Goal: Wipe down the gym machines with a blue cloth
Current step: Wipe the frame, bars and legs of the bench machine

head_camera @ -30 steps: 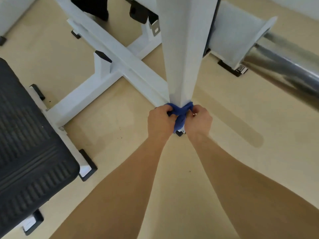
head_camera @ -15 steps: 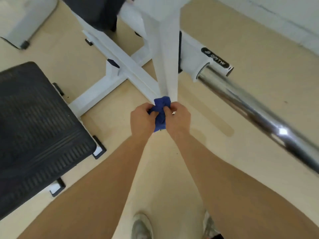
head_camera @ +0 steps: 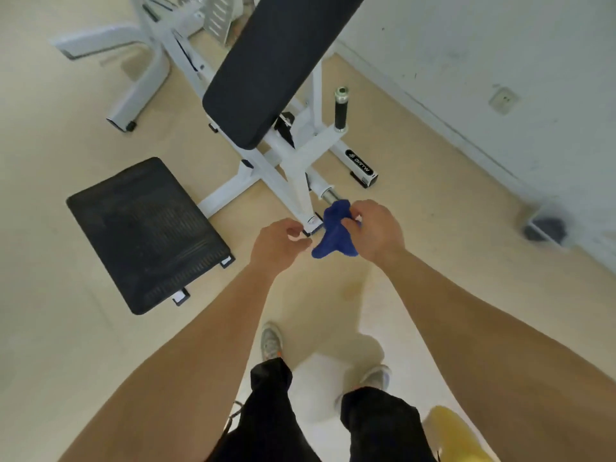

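Though speckled — wall [head_camera: 466, 61], floor [head_camera: 66, 328], machine [head_camera: 293, 155]

The person is wearing black trousers [head_camera: 266, 415] and grey trainers, the left trainer [head_camera: 270, 340] showing an orange mark by the trouser cuff, the right trainer [head_camera: 378, 376] appearing blurred. The left hand [head_camera: 278, 243] and right hand [head_camera: 376, 233] are showing bare, as are the forearms [head_camera: 206, 328].
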Available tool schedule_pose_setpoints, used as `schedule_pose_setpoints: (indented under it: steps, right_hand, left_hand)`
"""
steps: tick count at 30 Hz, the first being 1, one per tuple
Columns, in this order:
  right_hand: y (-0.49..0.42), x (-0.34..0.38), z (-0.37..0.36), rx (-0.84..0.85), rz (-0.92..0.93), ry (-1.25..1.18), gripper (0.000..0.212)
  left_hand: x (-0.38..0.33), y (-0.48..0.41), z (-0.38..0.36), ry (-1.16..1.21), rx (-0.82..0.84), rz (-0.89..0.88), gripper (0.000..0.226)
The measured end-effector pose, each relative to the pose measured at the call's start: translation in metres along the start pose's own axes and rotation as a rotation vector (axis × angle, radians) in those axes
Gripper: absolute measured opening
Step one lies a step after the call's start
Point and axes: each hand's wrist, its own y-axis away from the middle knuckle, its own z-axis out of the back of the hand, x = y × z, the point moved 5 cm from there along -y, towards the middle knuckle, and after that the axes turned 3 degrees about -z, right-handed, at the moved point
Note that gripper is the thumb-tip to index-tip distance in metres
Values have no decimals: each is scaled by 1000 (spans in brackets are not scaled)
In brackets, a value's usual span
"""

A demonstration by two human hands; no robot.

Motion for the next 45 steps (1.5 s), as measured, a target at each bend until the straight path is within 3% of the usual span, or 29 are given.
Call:
schedule_pose_setpoints:
  steps: [11, 16, 19, 25, 31, 38, 45]
  right_hand:
    - [-14, -22, 5, 143, 11, 31, 11]
    - [-15, -27, 2, 132, -6, -22, 8]
    - [-16, -35, -1, 123, -51, -81, 3]
    - [-15, -25, -1, 157, 63, -86, 52]
    - [-18, -14, -13, 277, 25, 48, 18]
    - [-23, -18, -11, 420, -71, 113, 23]
    - [-23, -33, -18, 392, -30, 370, 23]
  left_hand:
    - [-47, -38, -25, 100, 169, -162, 48]
    - [-53, -46, -23, -23, 234, -229, 13]
    - [-50, -44, -24, -6, 263, -189, 5]
    - [-54, -40, -20, 8, 235, -206, 8]
    - [-53, -44, -15, -24, 220, -237, 17]
    - [-46, -38, -24, -71, 240, -211, 7]
    - [-37, -27, -31, -46, 298, -134, 15]
